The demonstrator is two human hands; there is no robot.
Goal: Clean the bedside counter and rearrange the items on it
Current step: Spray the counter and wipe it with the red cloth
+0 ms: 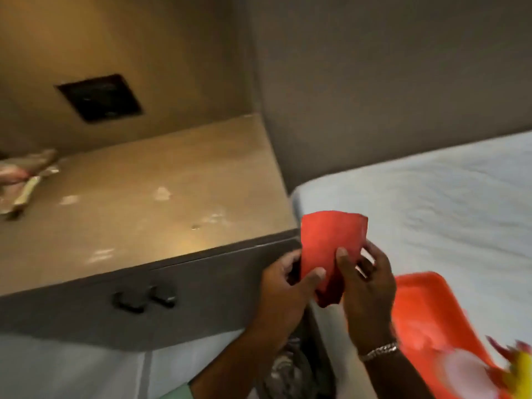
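Bedside counter (149,197) sits up-left of your hands, top mostly bare with wrappers (23,180) at its far-left edge; left hand (283,286) and right hand (365,280) both pinch the red cloth (328,243) just off its front-right corner, left hand nearer.

Person, two bare forearms: silver chain-link bracelet (378,351) on right wrist; pale green sleeve edge (177,392) on left arm.

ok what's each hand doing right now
Left hand: closed on the red cloth, thumb pinching its lower edge.
Right hand: closed on the same red cloth from the other side.
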